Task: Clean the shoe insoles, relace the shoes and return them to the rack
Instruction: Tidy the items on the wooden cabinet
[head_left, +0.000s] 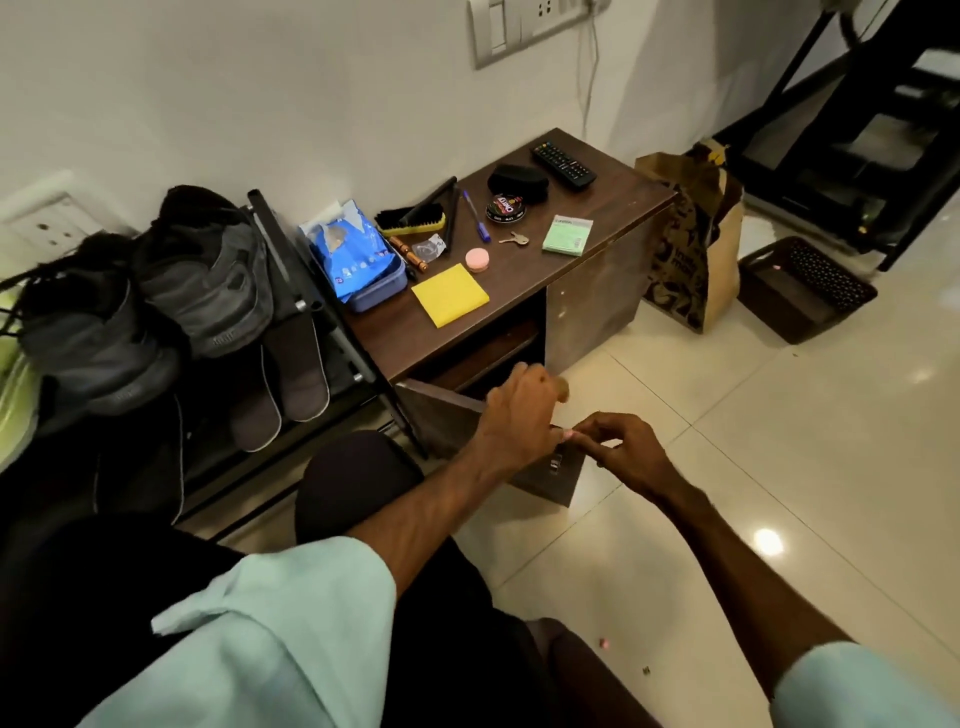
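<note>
Left hand (519, 415): fingers curled, hold unclear. Right hand (626, 449): fingers pinch small pink item (569, 434); slack pinch could drop it to floor (779, 415).

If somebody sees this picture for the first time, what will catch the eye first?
The left hand and right hand nearly touch at the centre, over the open cabinet door; anything they hold is blurred. Behind, a yellow cloth stands out on the dark cabinet, and grey shoes sit on the rack at the left.
</note>
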